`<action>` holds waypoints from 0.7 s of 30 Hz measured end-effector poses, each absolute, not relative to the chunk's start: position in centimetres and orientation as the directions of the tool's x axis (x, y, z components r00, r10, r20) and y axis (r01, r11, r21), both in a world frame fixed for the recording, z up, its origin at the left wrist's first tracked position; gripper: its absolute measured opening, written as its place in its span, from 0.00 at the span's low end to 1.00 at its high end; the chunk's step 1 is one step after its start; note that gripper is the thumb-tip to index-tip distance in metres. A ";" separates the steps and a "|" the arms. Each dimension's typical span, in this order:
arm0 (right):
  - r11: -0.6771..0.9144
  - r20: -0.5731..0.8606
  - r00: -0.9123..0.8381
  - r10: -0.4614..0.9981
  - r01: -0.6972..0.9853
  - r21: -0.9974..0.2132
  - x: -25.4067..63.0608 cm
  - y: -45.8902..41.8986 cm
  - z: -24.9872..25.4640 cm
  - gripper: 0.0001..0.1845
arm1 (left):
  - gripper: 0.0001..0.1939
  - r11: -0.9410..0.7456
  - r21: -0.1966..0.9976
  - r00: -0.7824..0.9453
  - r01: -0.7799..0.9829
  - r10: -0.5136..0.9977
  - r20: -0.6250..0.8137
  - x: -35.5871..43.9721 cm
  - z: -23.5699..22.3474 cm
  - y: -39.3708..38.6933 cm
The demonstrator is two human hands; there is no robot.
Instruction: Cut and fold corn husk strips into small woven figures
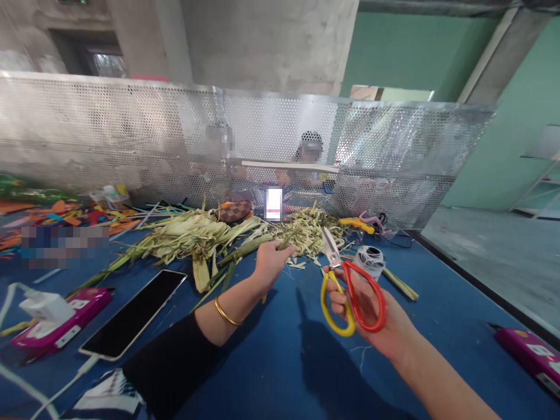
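My right hand (363, 291) is closed on a pair of scissors (333, 256) with one yellow and one red handle loop. The blades point up and away over the table. Closed in a pinch, my left hand (270, 262) holds a green plant strip (286, 239), most of which the fingers hide. Behind that hand lies a heap of short cut strips (312, 227). Left of it spreads a pile of long pale green husks and leaves (188, 236). A white roll with black markings (370, 259) stands just beyond my right hand.
A phone (135, 312) on a cable and a magenta power strip (65, 321) lie at left; another power strip (529, 353) is at right. A perforated metal screen (280, 122) closes off the far side, with people behind it. A yellow-handled tool (356, 224) lies near it.
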State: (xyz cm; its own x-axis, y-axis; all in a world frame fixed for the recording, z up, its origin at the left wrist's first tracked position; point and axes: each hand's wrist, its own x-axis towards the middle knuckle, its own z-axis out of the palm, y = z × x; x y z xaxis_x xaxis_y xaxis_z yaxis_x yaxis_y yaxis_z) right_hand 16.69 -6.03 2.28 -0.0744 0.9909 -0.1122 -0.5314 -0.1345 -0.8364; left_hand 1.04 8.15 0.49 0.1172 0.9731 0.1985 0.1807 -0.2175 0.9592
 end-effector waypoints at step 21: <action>-0.335 -0.237 -0.244 0.940 -0.551 -0.765 12.5 -5.3 2.4 0.30 | 0.17 -0.397 0.823 0.063 0.407 0.911 0.408 1.0 -0.7 8.7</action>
State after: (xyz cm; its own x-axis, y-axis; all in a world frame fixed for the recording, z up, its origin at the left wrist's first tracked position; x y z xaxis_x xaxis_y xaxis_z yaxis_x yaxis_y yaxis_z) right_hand 12.52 -5.32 2.38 -0.2437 0.9404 -0.2370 -0.5505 -0.3353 -0.7645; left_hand 1.02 8.68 -0.68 0.0626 0.9106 0.4085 0.4070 -0.3970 0.8227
